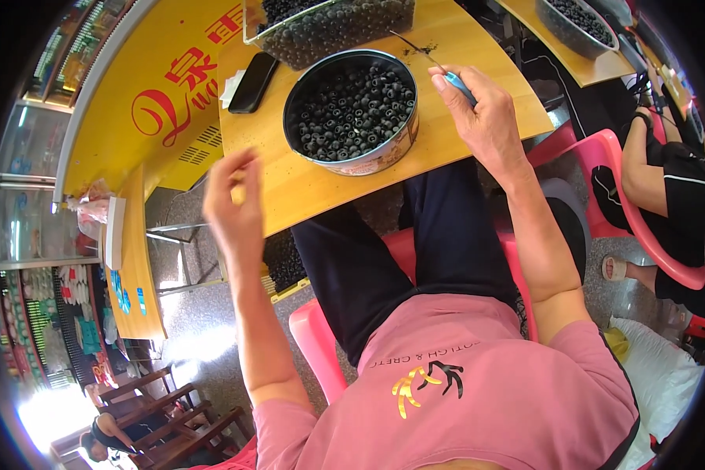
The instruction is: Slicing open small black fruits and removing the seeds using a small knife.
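Above the worktop [294, 192], right hand [484, 110]: closed around the blue-handled tool [460, 86], which is gripped between thumb and fingers.
Left hand [235, 197]: raised by the near left corner of the worktop, fingers curled and blurred; whether anything is pinched there cannot be made out.
Tool handling: control is probably best if the grip is kept near the metal shaft, the tip is kept clear of the left fingers, and the dark round pieces [352, 117] are handled singly.
Tool place: held just right of the round tin [376, 163], its shaft near dark crumbs [424, 48].
Tip direction: aimed away from the body and leftward, toward the clear tub [329, 45].
Long axis: slanted from handle at near right to tip at far left; tilt is hard to judge.
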`<state>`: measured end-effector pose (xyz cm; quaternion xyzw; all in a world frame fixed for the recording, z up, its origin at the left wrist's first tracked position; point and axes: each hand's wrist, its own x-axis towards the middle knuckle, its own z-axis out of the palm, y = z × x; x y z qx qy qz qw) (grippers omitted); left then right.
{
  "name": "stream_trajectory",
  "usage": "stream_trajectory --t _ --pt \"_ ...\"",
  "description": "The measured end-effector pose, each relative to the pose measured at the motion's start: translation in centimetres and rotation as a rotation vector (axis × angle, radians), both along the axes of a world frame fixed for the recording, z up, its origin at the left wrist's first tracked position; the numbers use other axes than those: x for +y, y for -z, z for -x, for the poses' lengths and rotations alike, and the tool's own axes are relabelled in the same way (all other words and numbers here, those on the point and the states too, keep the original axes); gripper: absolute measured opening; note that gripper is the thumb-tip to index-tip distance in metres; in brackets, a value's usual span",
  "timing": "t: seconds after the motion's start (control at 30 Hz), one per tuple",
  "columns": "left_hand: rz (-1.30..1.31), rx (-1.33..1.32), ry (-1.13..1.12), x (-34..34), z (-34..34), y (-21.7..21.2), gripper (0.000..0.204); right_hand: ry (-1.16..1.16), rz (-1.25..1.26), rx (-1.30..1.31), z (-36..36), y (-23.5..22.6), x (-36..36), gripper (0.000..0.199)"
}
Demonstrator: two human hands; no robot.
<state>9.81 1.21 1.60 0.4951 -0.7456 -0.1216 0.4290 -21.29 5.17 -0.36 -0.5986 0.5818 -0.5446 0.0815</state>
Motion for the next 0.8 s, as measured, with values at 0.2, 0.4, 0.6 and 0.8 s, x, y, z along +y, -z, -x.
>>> stream_trajectory --t 0.2,0.4,0.6,0.8 --pt "-0.062 -0.268 0.432 -5.8 9.4 2.1 0.012 -0.047 0.002 -0.01 -0.1 0.0 0.1 0.024" --pt "-0.027 -0.583 0.485 -7.8 12.4 3.2 0.021 -0.051 -0.026 -0.016 0.4 -0.1 0.3 0.024" --pt "-0.474 0.09 0.518 -4.5 11.0 0.7 0.022 -0.225 -0.146 -0.277 -0.5 0.3 0.2 0.032" --pt "-0.402 0.784 0.649 0.2 10.0 0.4 0.024 -0.539 -0.298 -0.708 -3.1 -0.3 0.4 0.034"
